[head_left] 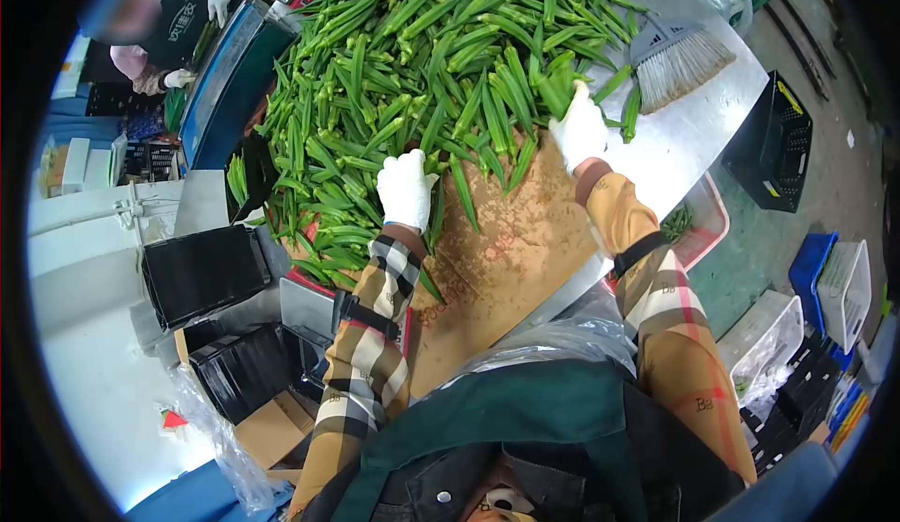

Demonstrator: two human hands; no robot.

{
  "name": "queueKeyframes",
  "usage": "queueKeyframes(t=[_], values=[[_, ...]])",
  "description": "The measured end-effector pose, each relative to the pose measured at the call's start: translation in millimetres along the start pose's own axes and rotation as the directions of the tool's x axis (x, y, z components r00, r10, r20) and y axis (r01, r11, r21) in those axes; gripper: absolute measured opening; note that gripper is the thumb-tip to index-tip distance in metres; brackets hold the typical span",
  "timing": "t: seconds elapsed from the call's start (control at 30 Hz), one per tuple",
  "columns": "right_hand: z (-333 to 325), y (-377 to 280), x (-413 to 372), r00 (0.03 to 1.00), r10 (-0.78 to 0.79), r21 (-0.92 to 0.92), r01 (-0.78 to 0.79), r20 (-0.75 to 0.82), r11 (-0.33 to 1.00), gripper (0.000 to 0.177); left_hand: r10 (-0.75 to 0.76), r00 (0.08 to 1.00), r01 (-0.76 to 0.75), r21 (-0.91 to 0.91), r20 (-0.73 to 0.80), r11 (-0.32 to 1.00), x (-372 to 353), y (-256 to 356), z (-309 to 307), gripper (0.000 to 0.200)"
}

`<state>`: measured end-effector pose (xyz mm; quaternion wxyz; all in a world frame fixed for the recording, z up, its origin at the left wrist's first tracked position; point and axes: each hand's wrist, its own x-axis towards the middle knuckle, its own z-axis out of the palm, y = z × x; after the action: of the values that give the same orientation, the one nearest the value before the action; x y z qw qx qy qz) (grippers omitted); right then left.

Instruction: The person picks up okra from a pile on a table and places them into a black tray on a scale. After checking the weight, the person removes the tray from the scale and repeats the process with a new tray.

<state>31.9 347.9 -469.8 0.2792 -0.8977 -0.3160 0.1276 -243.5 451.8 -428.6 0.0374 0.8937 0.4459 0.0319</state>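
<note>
A large heap of green okra (403,72) covers the far part of the work table, spilling toward its left edge. My right hand (581,130), in a white glove, is closed round a few okra pods (560,89) at the heap's right side; the pods are blurred. My left hand (406,190), also white-gloved, rests against the near edge of the heap with its fingers curled in. Its fingertips are partly hidden, so what they hold, if anything, does not show. Brown cardboard (506,250) lies under and in front of the okra.
A hand brush (670,58) lies on the metal tabletop (727,100) at the right. Black crates (773,147) and white bins (764,334) stand on the floor to the right. Boxes (206,273) sit at the left. Another person (178,20) in white gloves works at the upper left.
</note>
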Motion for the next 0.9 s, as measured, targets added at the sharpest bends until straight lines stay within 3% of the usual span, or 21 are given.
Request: queueKeyframes(t=[0.03, 0.07, 0.13, 0.17, 0.2, 0.27, 0.33, 0.4, 0.47, 0.53, 0.63, 0.73, 0.77, 0.8, 0.83, 0.87, 0.9], values=[[-6, -1, 6, 0.994, 0.105, 0.079, -0.106, 0.020, 0.991, 0.071, -0.022, 0.998, 0.020, 0.026, 0.060, 0.999, 1, 2, -6, 0.042], [-3, 12, 13, 0.995, 0.095, 0.233, -0.095, 0.011, 0.968, 0.074, -0.011, 0.996, 0.009, 0.026, 0.085, 1.000, 1, 0, -5, 0.041], [-5, 34, 18, 0.996, -0.013, 0.612, -0.043, 0.087, 0.789, 0.063, 0.008, 0.991, -0.011, 0.020, 0.134, 1.000, 0, -7, -2, 0.040], [-19, 35, 11, 0.970, -0.047, 0.688, -0.133, 0.237, 0.713, 0.058, 0.103, 0.986, -0.108, 0.028, 0.131, 0.994, -4, -10, -2, 0.038], [-33, 38, -1, 0.922, -0.097, 0.739, -0.234, 0.375, 0.632, 0.053, 0.086, 0.995, -0.086, 0.004, 0.051, 0.996, -10, -9, -1, 0.036], [-57, 44, -33, 0.819, -0.192, 0.752, -0.367, 0.540, 0.548, 0.053, 0.050, 0.994, -0.056, -0.053, -0.101, 0.997, -20, -4, 1, 0.033], [-78, 35, -74, 0.751, -0.236, 0.776, -0.530, 0.617, 0.341, 0.059, -0.017, 0.985, -0.005, -0.127, -0.173, 0.992, -27, 17, -2, 0.031], [-83, 35, -101, 0.696, -0.305, 0.759, -0.614, 0.650, 0.217, 0.062, -0.069, 0.971, 0.016, -0.221, -0.230, 0.975, -32, 35, 9, 0.031], [-83, 29, -125, 0.671, -0.272, 0.719, -0.679, 0.690, 0.149, 0.064, -0.184, 0.975, 0.216, -0.348, 0.122, 0.912, -31, 51, 12, 0.033], [-83, 26, -139, 0.661, -0.326, 0.723, -0.681, 0.676, 0.117, 0.063, -0.116, 0.992, 0.105, -0.193, -0.045, 0.975, -33, 55, 25, 0.034], [-85, 25, -147, 0.617, -0.360, 0.710, -0.657, 0.700, 0.253, 0.063, -0.047, 0.998, 0.039, -0.155, -0.045, 0.987, -35, 55, 33, 0.034], [-90, 21, -153, 0.629, -0.337, 0.712, -0.649, 0.701, 0.268, 0.064, -0.194, 0.969, 0.231, -0.293, 0.149, 0.928, -47, 63, 30, 0.034], [-88, 23, -153, 0.625, -0.330, 0.706, -0.643, 0.707, 0.296, 0.063, -0.246, 0.952, 0.303, -0.439, 0.182, 0.846, -54, 66, 24, 0.033], [-82, 29, -155, 0.621, -0.322, 0.699, -0.638, 0.715, 0.322, 0.062, -0.193, 0.937, 0.346, -0.717, 0.290, 0.606, -63, 64, 19, 0.033], [-80, 29, -159, 0.615, -0.313, 0.690, -0.635, 0.724, 0.347, 0.061, -0.104, 0.923, 0.385, -0.881, 0.371, 0.276, -72, 59, 15, 0.034], [-79, 27, -164, 0.612, -0.298, 0.681, -0.657, 0.733, 0.324, 0.059, 0.005, 0.911, 0.411, -0.907, 0.412, -0.092, -83, 54, 11, 0.035], [-76, 22, -171, 0.605, -0.285, 0.669, -0.679, 0.743, 0.303, 0.058, 0.073, 0.871, 0.485, -0.829, 0.485, -0.279, -96, 52, 8, 0.035]])
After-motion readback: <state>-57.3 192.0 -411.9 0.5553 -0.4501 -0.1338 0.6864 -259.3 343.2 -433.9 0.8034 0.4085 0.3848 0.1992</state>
